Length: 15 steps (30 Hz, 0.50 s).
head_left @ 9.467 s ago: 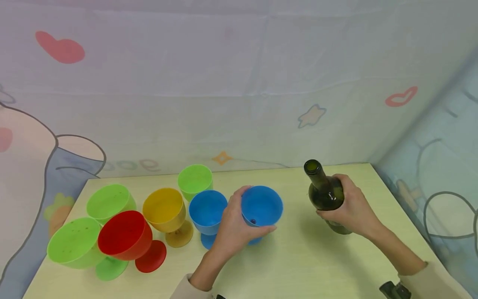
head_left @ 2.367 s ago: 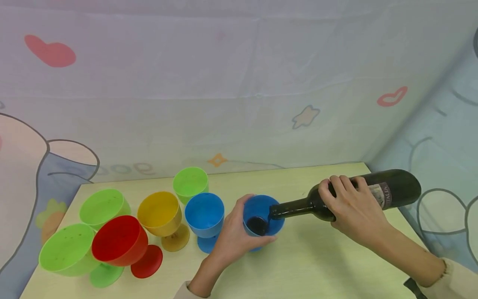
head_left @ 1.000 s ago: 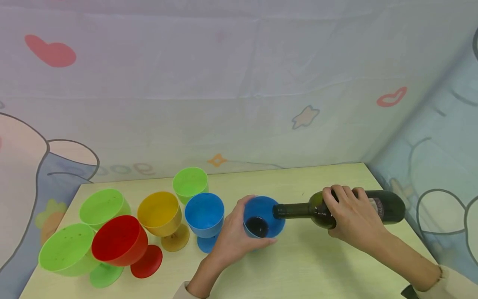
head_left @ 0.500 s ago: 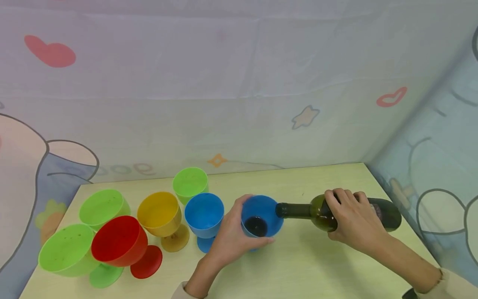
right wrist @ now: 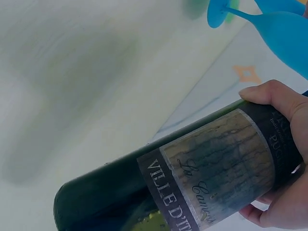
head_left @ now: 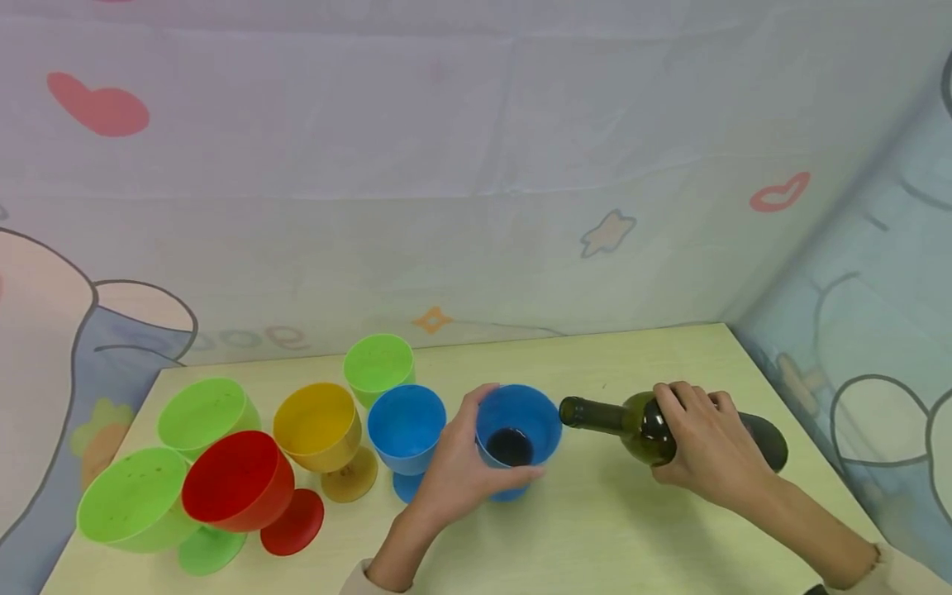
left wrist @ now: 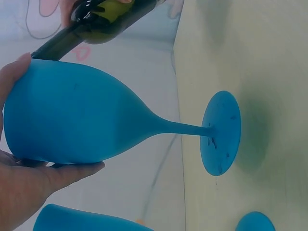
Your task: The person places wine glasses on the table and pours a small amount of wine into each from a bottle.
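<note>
My left hand (head_left: 464, 467) grips the bowl of a blue goblet (head_left: 546, 421), thumb in front and fingers around the left side. Dark liquid lies in the bottom of its bowl. In the left wrist view, the goblet's foot (left wrist: 220, 134) appears slightly above the table, with a shadow beside it. My right hand (head_left: 706, 446) is wrapped around a dark green wine bottle (head_left: 647, 434), which is tilted on its side. The bottle's mouth (head_left: 571, 411) points left, just past the goblet's right rim. The bottle's label (right wrist: 216, 168) shows in the right wrist view.
Left of the held goblet stand another blue goblet (head_left: 406, 426), a yellow one (head_left: 318, 426), a red one (head_left: 238, 479) and several green goblets (head_left: 379, 364). The pale table (head_left: 595, 537) ends at a printed cloth backdrop (head_left: 335, 207); another cloth hangs at the right.
The bottle was upright at first, then tipped with its neck over the blue goblet as liquid collected inside. Since then its neck has risen and drawn back right. The left hand keeps its grip.
</note>
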Available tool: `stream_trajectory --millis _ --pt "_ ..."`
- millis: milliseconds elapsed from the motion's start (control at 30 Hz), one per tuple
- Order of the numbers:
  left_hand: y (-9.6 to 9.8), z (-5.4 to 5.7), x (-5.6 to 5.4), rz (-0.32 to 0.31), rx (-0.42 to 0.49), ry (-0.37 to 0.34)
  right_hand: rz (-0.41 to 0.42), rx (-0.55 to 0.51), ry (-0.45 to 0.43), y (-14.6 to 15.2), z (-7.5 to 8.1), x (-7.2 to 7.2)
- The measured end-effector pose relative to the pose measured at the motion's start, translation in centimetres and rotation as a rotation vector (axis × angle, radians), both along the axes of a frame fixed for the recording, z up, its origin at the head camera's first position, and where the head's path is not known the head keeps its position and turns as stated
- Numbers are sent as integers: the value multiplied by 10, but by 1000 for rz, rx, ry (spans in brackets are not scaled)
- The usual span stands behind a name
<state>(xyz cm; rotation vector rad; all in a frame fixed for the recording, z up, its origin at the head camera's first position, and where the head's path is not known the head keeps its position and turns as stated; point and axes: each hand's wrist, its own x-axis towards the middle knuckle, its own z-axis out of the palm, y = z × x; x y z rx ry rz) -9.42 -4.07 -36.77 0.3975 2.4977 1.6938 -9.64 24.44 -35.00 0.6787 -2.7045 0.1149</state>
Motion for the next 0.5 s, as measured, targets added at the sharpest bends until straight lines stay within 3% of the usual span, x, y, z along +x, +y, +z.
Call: stream_trajectory --millis 200,500 --pt "-1 -4 0 9 -16 -27 -78 -147 -75 6 -1 -1" --pt "-1 -5 -1 7 -16 -34 -188 -443 -97 24 -7 -7"
